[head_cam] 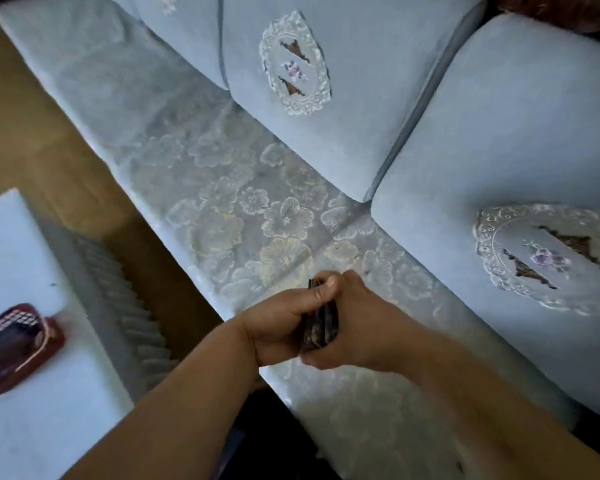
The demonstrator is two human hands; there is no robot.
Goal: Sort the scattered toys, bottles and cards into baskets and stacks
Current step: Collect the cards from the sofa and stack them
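Head view: left hand (pixel 278 329) and right hand (pixel 359 327) both curl round a small stack of dark printed cards (pixel 317 329), held on edge between them over the front edge of the pale blue fabric sofa (pixel 499 116) seat. Dark red plastic lattice basket (pixel 18 348) sits on the white table (pixel 32 254) near its sofa-side edge, well apart from the hands.

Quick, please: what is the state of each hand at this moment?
Left hand: closed, gripping a thin dark stack of cards.
Right hand: closed, gripping the same stack from the other side.
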